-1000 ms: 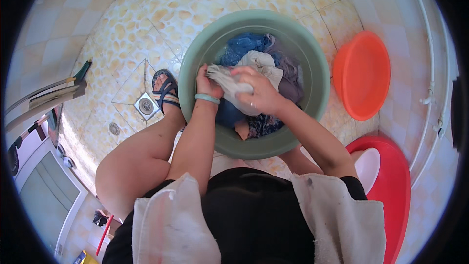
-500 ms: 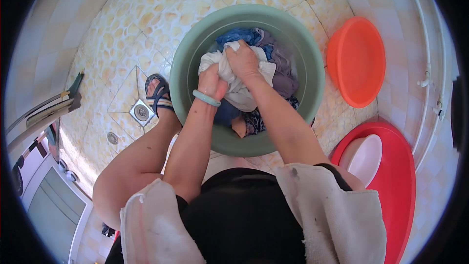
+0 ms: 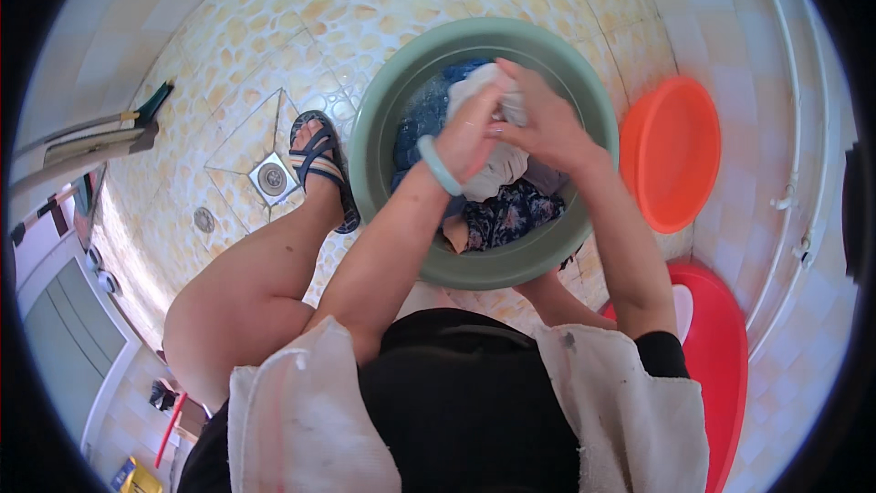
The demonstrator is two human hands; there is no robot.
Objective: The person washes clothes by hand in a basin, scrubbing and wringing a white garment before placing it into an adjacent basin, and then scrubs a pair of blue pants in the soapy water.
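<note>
A white cloth [image 3: 493, 173] is bunched up between my two hands over the green tub [image 3: 367, 141]. My left hand [image 3: 473, 135], with a pale bangle at the wrist, is closed on the cloth from the left, slightly blurred. From the right, my right hand [image 3: 547, 123] curls round the same cloth, its fingertips close to the left hand's. Beneath lie wet clothes: a blue one [image 3: 415, 132] at the left in some water, a dark floral-patterned one [image 3: 513, 216] at the near side, and a greyish-purple one [image 3: 545, 177] partly hidden by my right hand.
An orange basin [image 3: 673, 155] leans by the wall at the right. Nearer, a red tub [image 3: 721, 356] has a white basin [image 3: 683, 310] in it. A square floor drain [image 3: 273, 179] lies left of my sandalled foot [image 3: 315, 151]. White pipes [image 3: 792, 128] run along the right wall.
Both hands have shifted right and gathered the white cloth into a tighter bunch. The view has moved, so the tub sits further right. More of the blue and floral clothes shows.
</note>
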